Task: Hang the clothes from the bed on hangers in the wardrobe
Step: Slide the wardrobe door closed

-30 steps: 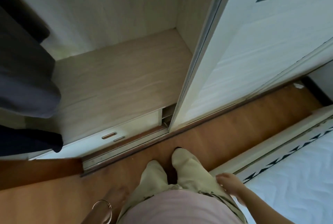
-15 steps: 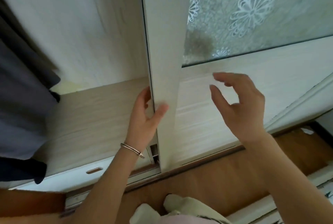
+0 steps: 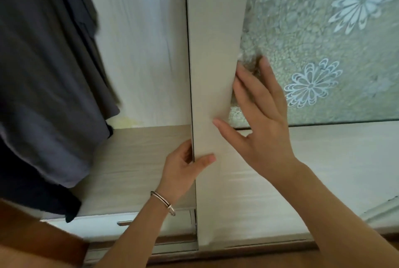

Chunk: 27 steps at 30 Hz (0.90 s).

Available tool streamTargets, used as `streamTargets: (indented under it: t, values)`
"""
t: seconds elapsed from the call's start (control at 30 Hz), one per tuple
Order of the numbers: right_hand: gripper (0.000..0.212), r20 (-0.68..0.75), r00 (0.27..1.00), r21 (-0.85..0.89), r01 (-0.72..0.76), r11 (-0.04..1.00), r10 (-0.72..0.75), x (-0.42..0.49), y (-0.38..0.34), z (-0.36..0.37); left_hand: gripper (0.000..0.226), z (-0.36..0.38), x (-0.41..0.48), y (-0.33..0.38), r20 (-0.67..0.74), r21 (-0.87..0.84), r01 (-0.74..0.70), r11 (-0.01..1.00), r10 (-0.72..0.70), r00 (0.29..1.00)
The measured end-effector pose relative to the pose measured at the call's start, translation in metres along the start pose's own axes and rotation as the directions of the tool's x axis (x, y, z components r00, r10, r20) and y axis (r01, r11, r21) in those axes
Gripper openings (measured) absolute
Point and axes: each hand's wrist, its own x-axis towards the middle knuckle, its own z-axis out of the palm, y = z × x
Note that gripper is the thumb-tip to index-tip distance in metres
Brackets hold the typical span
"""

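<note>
The wardrobe's white sliding door (image 3: 216, 51) stands in the middle of the view, with a frosted flower-patterned glass panel (image 3: 323, 51). My left hand (image 3: 183, 168), a bracelet on its wrist, grips the door's left edge, fingers behind it and thumb on the front. My right hand (image 3: 259, 116) lies flat and spread on the door's face, fingertips at the glass panel's lower left corner. Dark grey clothes (image 3: 43, 73) hang inside the wardrobe at the left, above its wooden shelf (image 3: 140, 159). The bed is out of view.
A low drawer with a metal handle (image 3: 124, 223) sits under the shelf. The door's floor track (image 3: 172, 250) runs along the bottom, with brown wooden floor at the lower left and right.
The view has tilted up from the floor and my legs. My left hand stays on the door's edge. My right hand has moved from the air onto the door's face.
</note>
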Motion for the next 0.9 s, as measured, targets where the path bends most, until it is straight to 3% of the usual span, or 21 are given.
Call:
streamTargets:
  t: [0.2,0.5,0.67,0.77,0.9]
  values:
    - [0.049,-0.078,0.997,0.025,0.018,1.0,-0.016,0.013,-0.041,0.033,0.031,-0.051,-0.01,0.001,-0.063,0.045,0.009,0.999,-0.006,0.998]
    - [0.031,-0.103,0.981,-0.03,0.162,0.986,-0.165,0.048,-0.123,0.095,0.027,-0.159,-0.032,0.0,-0.245,0.097,0.076,0.992,-0.05,0.968]
    - [0.029,-0.132,0.976,-0.015,0.175,0.985,-0.175,0.065,-0.182,0.142,0.028,-0.226,-0.049,0.014,-0.316,0.292,0.089,0.952,0.008,0.949]
    - [0.031,-0.135,0.97,-0.008,0.201,0.98,-0.2,0.076,-0.218,0.17,0.036,-0.264,-0.06,0.017,-0.424,0.431,0.115,0.895,0.088,0.901]
    - [0.033,-0.123,0.961,0.003,0.248,0.969,-0.246,0.09,-0.262,0.202,0.065,-0.299,-0.071,0.014,-0.568,0.524,0.19,0.831,0.175,0.804]
